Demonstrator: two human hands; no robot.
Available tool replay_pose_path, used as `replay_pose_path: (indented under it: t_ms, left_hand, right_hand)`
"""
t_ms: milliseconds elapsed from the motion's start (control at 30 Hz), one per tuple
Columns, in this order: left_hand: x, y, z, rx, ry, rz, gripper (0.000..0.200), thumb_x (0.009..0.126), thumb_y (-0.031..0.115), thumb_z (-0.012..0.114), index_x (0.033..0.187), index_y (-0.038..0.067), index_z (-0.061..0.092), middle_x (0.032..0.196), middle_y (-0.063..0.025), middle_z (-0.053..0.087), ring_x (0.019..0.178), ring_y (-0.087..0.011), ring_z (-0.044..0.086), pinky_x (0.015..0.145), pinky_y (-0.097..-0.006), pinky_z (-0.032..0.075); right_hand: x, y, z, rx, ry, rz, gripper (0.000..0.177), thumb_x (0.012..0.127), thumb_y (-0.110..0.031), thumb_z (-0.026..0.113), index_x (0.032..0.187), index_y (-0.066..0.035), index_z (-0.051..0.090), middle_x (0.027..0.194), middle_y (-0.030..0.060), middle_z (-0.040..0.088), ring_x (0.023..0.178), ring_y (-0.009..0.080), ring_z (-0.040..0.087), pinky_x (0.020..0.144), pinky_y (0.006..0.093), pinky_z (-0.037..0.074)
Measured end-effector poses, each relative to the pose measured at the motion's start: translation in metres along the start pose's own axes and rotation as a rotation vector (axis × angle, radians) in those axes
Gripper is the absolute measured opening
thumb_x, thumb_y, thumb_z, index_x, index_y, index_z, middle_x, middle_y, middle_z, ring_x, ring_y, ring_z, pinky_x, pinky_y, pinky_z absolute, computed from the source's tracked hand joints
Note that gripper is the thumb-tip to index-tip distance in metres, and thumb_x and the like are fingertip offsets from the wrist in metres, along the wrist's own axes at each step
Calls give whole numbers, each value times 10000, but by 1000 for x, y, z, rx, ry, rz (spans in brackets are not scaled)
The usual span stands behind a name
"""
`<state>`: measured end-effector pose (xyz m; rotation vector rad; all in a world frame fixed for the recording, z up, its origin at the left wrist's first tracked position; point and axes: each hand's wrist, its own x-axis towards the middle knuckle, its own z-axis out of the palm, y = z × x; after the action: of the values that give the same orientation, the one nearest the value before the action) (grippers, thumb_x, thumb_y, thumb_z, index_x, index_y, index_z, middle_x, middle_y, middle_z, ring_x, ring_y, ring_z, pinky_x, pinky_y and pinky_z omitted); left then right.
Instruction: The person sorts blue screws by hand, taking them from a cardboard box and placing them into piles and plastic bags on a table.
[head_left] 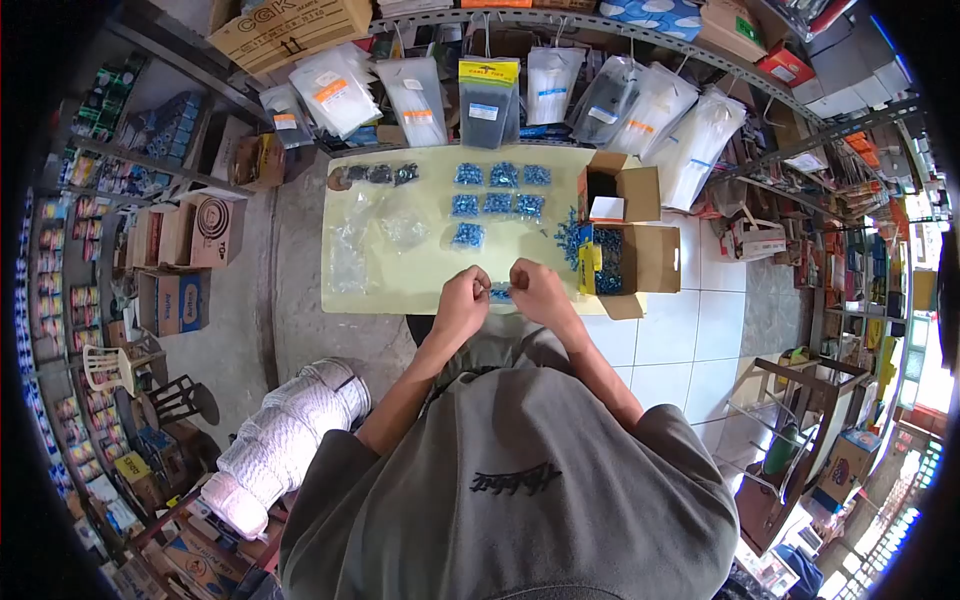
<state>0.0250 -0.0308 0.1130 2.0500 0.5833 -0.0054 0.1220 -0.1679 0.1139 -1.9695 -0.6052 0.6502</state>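
At the near edge of the pale yellow table (400, 275), my left hand (464, 302) and my right hand (541, 290) are close together with fingers pinched. Between them is a small clear plastic bag (501, 293) with blue pieces inside, partly covered by the fingers. Both hands appear to grip its top edges. Several filled packets of small blue pieces (497, 204) lie in rows beyond my hands. To the right, loose blue pieces (568, 240) are spread beside an open cardboard box (612, 262) holding more of them. The pieces are too small to name exactly.
Clear plastic bags (348, 245) lie on the table's left side, with dark packets (380, 174) behind them. Another open box (606, 190) stands at the back right. Packs of cable ties (488, 103) hang from the shelf ahead. A large rope roll (290, 435) stands at my left.
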Motion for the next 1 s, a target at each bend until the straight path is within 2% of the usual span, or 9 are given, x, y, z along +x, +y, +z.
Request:
replay_pose_path:
  t_ms: [100,167,300,333,500,667,733,800,1000]
  left_hand:
    - [5,-6,5,87,98,160,94,734,-29,599,795,21,547,625,-87,507,572,-190,496,559,-302,421]
    - [-4,19,-13,-19,49,62,88,730,-28,571,800,20,547,669,-141,546,622,-305,557,564,-372,433]
    - [10,0,-3,-31,37,-3,67,737,-23,562,784,17,538,676,-162,573,638,-324,595,560,-381,439]
    - [13,-4,0,44,8,-37,60,751,-8,569,792,30,546,627,-118,546,581,-238,551,570,-336,440]
    - [21,9,-9,35,40,-54,68,752,14,589,801,31,544,610,-124,535,571,-250,540,552,-350,419]
    - [24,24,-21,-89,74,-97,124,793,75,555,908,54,514,573,-152,557,567,-359,577,527,-421,407]
    - [28,3,-4,-94,109,-113,142,801,87,550,931,61,499,551,-145,549,546,-351,572,517,-420,400]
    - [30,-14,7,137,104,-113,173,816,142,585,910,59,466,603,-119,549,535,-207,508,531,-350,373]
    - [15,-2,-14,-34,-75,-203,178,794,145,598,923,59,511,665,-161,613,651,-274,611,606,-391,439]
  right_hand:
    - [0,4,2,-54,-18,-28,133,719,0,606,842,20,561,621,135,593,579,226,606,536,332,445]
    - [1,-13,-13,9,-66,43,158,713,-15,604,866,14,573,649,164,610,635,290,621,593,367,467]
    - [6,-2,-10,-100,-87,52,182,719,-74,619,886,0,610,724,205,645,748,372,645,713,423,497]
    - [11,0,-9,-100,-86,45,182,719,-74,619,886,0,610,724,205,645,748,372,645,713,423,497]
    - [19,-24,-21,-183,-170,107,164,733,-117,636,874,-37,656,789,201,670,798,360,656,733,422,504]
    - [22,-46,-34,-108,-168,96,223,752,-124,631,966,-64,626,790,189,675,790,368,653,725,426,506]
    - [26,-15,-10,-406,-19,-92,217,759,-120,641,966,-69,606,640,145,642,602,323,634,605,382,487]
    - [19,-14,-5,-345,-28,-82,211,759,-116,638,963,-72,605,651,148,643,615,331,632,604,386,485]
    - [12,-9,-13,-156,-138,55,235,727,-157,645,932,-48,615,741,181,660,741,355,653,698,424,500]
